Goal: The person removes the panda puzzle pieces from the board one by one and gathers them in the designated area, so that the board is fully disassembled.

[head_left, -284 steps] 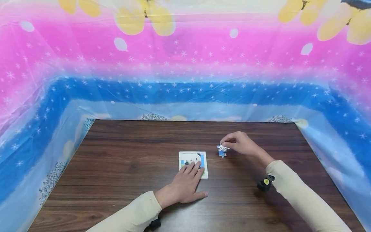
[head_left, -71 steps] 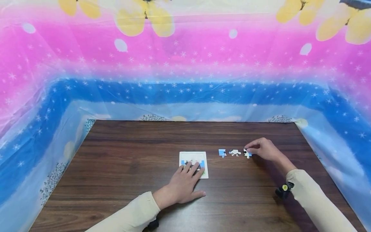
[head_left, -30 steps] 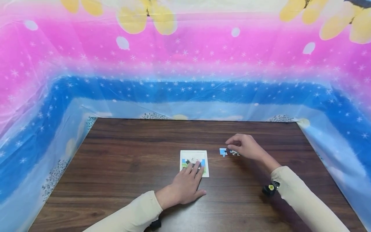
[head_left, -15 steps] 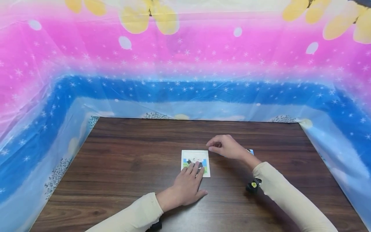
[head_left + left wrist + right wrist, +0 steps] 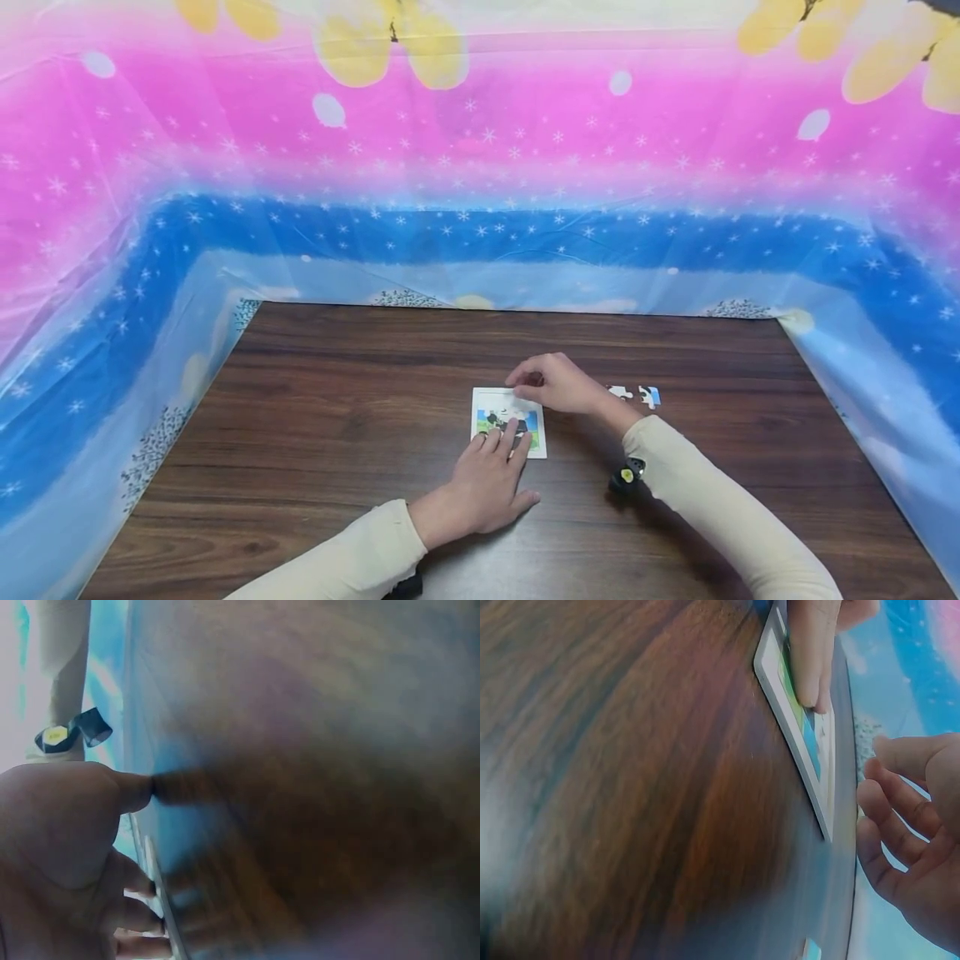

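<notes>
A small white-framed jigsaw puzzle (image 5: 542, 448) lies mid-table, showing a black-and-white animal on blue and green, with a bare white upper part. My left hand (image 5: 487, 485) rests with extended fingers on its lower half, covering some of the picture. Just over the puzzle's top right corner hovers my right hand (image 5: 558, 385), fingers loosely bent. In the right wrist view, no piece shows between the fingers of that right hand (image 5: 915, 817). Right of the puzzle lie a white jigsaw piece (image 5: 621, 392), partly hidden by the right forearm, and a blue-and-white piece (image 5: 650, 397).
The dark wood table (image 5: 337, 400) is bordered by a pink and blue patterned cloth (image 5: 480, 175) at the back and sides. Part of a small blue piece (image 5: 811, 949) shows at the bottom of the right wrist view.
Clustered pieces right of the puzzle were spread into a row. My right hand then moved left from the rightmost piece to the puzzle's top corner. My left hand stayed on the puzzle.
</notes>
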A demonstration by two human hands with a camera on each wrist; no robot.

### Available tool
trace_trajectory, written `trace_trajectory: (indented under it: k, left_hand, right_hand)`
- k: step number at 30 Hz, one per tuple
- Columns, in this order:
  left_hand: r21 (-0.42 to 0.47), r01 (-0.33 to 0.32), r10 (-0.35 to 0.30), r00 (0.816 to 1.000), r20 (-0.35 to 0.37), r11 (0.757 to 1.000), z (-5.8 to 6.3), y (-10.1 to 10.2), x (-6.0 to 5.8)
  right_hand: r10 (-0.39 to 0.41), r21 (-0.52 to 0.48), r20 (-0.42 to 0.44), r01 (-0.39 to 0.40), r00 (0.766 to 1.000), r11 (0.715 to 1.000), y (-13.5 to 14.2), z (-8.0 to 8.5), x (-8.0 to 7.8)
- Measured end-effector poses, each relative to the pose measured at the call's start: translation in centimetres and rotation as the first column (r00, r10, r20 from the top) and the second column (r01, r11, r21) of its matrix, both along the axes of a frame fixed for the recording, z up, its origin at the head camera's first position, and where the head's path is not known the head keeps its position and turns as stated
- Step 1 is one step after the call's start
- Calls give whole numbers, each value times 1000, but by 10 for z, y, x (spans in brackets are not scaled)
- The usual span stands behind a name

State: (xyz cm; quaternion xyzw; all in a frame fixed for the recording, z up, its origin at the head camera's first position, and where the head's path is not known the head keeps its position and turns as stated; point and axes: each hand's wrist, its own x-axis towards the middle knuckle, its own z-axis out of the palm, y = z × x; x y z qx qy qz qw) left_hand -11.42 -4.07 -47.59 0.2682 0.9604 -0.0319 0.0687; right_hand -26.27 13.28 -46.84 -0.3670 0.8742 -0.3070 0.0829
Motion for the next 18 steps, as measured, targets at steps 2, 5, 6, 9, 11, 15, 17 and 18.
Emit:
trace_trajectory:
  k: [2,5,6,9,11,15,17,18]
  left_hand:
    - [-10,-3,3,1000,-12,1000,-1,1,1]
    - [-28,-12,11,1000,-24,1000,-4,4,2]
    - [-32,-16,15,999,-28,999,-5,4,3]
    - [-35,-26,25,999,-34,999,-6,7,4]
    - [-21,-32,31,999,-30,999,-5,7,5]
    - [21,-34,34,999,-7,999,-3,7,7]
    - [38,-30,30,1000,-6,999,-3,6,7]
    - [42,-29,29,1000,-4,999,-3,6,7]
  right_hand:
    - [6,1,6,-6,1000,1000,-3,-1,1]
    - [28,16,12,-28,1000,999,-8,-3,2]
    - [36,23,13,-36,999,999,-9,-3,2]
    - [64,40,20,-65,998,997,-14,-4,4]
    - [78,50,22,-79,997,996,-17,-5,5]
    - [105,59,18,-106,994,993,-23,-6,6]
    - [112,65,14,-113,994,991,-25,-7,6]
    - [116,66,12,-117,993,991,-26,-7,5]
